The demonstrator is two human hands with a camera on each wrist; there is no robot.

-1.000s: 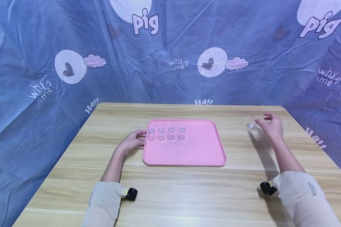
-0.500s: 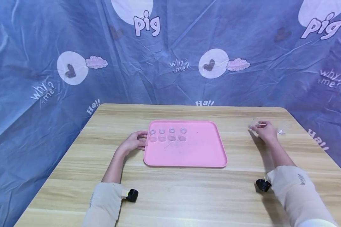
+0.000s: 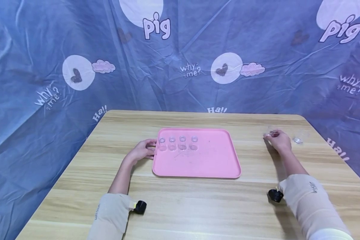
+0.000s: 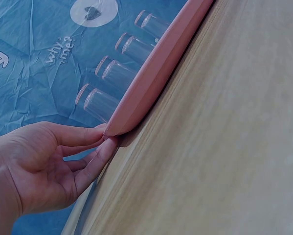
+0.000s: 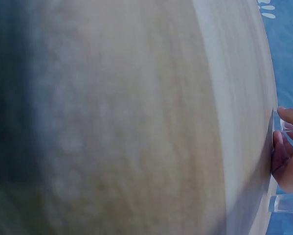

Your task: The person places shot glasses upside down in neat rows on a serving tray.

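Note:
A pink tray (image 3: 204,160) lies in the middle of the wooden table (image 3: 198,203). Along its far left part stands a row of several small clear cups (image 3: 177,140). My left hand (image 3: 142,150) pinches the tray's left rim; the left wrist view has the thumb and fingers of that hand (image 4: 48,166) closed on the tray corner (image 4: 161,63), with the cups (image 4: 102,103) just behind. On the table's far right my right hand (image 3: 279,140) grips a small clear cup (image 3: 271,134). The right wrist view catches that hand (image 5: 288,156) and cup (image 5: 279,122) at its right edge.
A second loose clear cup (image 3: 298,138) stands on the table just right of my right hand, near the table's right edge. Blue printed cloth (image 3: 180,66) hangs behind and beside the table. Bare wood lies between the tray and my right hand.
My right hand has come down from open above the table and closed round the small clear cup. The left hand stays on the tray rim.

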